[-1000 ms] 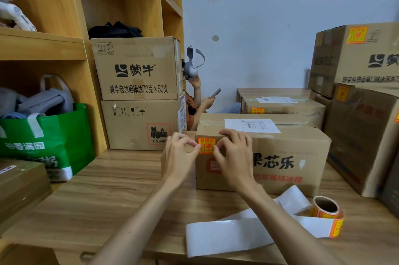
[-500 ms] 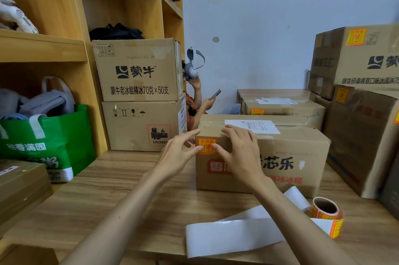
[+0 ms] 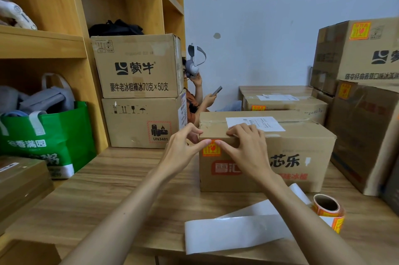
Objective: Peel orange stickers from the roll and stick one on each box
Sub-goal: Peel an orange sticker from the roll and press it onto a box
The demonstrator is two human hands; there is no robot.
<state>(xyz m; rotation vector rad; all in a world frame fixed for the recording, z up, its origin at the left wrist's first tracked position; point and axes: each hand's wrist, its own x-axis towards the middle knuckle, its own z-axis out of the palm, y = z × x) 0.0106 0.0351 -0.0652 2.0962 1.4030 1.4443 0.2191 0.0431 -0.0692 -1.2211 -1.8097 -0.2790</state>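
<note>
A cardboard box [image 3: 302,156] stands on the wooden table straight ahead. An orange sticker [image 3: 211,150] sits at the upper left corner of its front face. My left hand [image 3: 183,150] is at the box's left corner, thumb tip touching the sticker's top edge. My right hand [image 3: 244,148] lies over the box's top front edge, fingers on the lid and thumb pressing beside the sticker. The sticker roll [image 3: 328,208] lies at the right, with a long white strip of bare backing paper [image 3: 233,232] trailing toward me.
Two stacked boxes [image 3: 138,92] stand at the back left by wooden shelves, with a green bag [image 3: 47,141] beside them. More stickered boxes [image 3: 364,113] are piled at the right. A person [image 3: 198,96] sits behind, holding a phone. The table's front edge [image 3: 151,251] is near.
My hands have uncurled from pinching the sticker and now spread over the box corner. My right hand's fingers have moved up onto the lid.
</note>
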